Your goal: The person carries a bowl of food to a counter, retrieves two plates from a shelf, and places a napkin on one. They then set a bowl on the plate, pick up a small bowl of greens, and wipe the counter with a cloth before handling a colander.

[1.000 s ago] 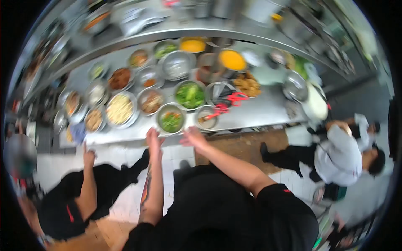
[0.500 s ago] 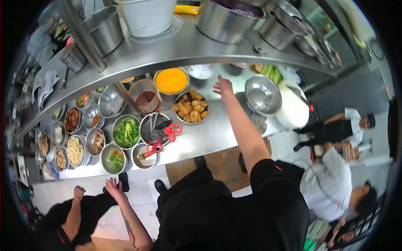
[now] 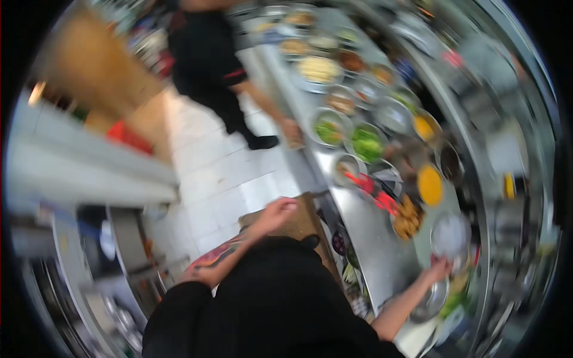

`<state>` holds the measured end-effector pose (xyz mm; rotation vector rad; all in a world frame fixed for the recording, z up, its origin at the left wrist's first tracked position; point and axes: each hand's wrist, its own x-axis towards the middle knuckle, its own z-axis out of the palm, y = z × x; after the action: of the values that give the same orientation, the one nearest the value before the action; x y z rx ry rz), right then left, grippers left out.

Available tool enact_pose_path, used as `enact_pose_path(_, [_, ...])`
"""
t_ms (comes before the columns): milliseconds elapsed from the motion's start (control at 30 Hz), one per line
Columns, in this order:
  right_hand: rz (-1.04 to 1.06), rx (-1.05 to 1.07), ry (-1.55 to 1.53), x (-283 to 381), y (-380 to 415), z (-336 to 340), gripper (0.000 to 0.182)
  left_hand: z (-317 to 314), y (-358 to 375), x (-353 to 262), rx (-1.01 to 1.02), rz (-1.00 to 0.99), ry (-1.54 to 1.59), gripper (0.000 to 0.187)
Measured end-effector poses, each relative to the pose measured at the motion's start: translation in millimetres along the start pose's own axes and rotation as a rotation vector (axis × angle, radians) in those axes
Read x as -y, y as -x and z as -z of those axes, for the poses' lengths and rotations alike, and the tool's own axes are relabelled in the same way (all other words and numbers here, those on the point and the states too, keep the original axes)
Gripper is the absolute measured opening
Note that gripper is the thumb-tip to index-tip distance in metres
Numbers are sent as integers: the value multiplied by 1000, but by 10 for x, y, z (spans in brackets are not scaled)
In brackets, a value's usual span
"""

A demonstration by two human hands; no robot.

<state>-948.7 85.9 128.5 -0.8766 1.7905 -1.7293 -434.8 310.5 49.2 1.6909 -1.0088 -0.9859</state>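
My right hand (image 3: 440,268) reaches over the steel counter, beside a bowl of white grains or powder (image 3: 450,232). Past its wrist, an empty-looking steel bowl (image 3: 431,303) is partly covered by my forearm. My left hand (image 3: 279,213) hangs in front of my body, away from the counter, over a brown mat (image 3: 307,224). Motion smears the fingers of both hands, so I cannot tell whether they grip anything. Closest on the counter are a bowl of fried golden pieces (image 3: 408,218), a tub of yellow-orange liquid (image 3: 430,185) and red-handled scissors (image 3: 385,201).
Bowls of chopped greens (image 3: 366,143), noodles (image 3: 318,70) and other foods line the counter's far end. A person in black (image 3: 206,65) stands beside it, one hand (image 3: 292,132) near its edge. A raised steel shelf (image 3: 462,134) with containers runs along the right.
My view has swung left, turning the counter to the right side. My left hand has come in front of my body; my right hand now lies beside the white-filled bowl.
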Motion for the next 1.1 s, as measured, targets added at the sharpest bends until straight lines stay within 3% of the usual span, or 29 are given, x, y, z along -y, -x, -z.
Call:
enact_pose_path(67, [22,256,61,392,763,-32,21,74,188,17,116,-65,273,30])
enact_pose_path(200, [-52,826,-21,581,2525,-528,20,695,724,-340,231,-240,307,39])
enact_pose_path(267, [-153,1147,36,444,3344,-913,20,1220,1166,-427,241,-68,405,43])
enact_pose_path(300, [-180,1283,56,351,3797,-1127,19,1230,1257,-29,77,-226,350,40])
enact_pose_path(333, [-208,1415,80,338,4272,-1314,19,1454,1453,168,-90,-201,241,34])
enact_pose_path(400, [-283,1619,112,564,5367,-1566,21,1943,1954,663,-307,31,535,29])
enact_pose_path(467, [-346,2042,238,465,6031,-1757,27,2471,2677,1215,-628,98,689,23])
enact_pose_path(500, [-345,2099,252,561,6380,-1791,27,2707,3075,1636,-817,120,731,18])
enact_pose_path(567, [-82,2443,342,794,6922,-1737,33,3173,4193,1851,-1323,151,612,17])
enact_pose_path(600, [-76,2464,348,775,7050,-1757,33,3393,4741,1991,-1629,274,621,17])
enact_pose_path(633, [-36,2496,373,718,7146,-1793,32,3585,5282,1940,-1880,266,463,15])
enact_pose_path(667, [3,2527,397,644,7233,-1831,31,3717,5758,1738,-2027,91,443,17])
enact_pose_path(700, [2,2541,404,559,7255,-1891,31,3822,6240,1681,-2165,133,524,23])
enact_pose_path(733, [69,2542,482,457,7244,-1949,29,3871,6828,2198,-2446,-1,517,27])
enact_pose_path(800, [141,2542,551,200,7167,-2081,28,3971,7568,2361,-2648,-45,701,36])
enact_pose_path(833, [180,2517,604,37,7062,-2140,28,3970,7925,2644,-2659,-195,836,43])
enact_pose_path(867, [216,2488,659,-94,6950,-2184,28,4017,7949,2464,-2765,-154,982,44])
enact_pose_path(933, [154,2467,660,-246,6744,-2214,28,4003,8001,2574,-2748,-281,1043,44])
enact_pose_path(1000, [125,2330,676,-465,6452,-2254,29,4027,7366,2402,-2607,-91,839,39])
enact_pose_path(1033, [312,2314,671,-770,6195,-2354,30,3947,6986,2511,-2382,-3,605,36])
enact_pose_path(1067, [306,2309,668,-741,6115,-2320,30,3923,6183,2156,-2367,134,556,33])
enact_pose_path(1100, [142,2237,721,-710,6002,-2277,30,3850,5689,2043,-1967,298,511,32])
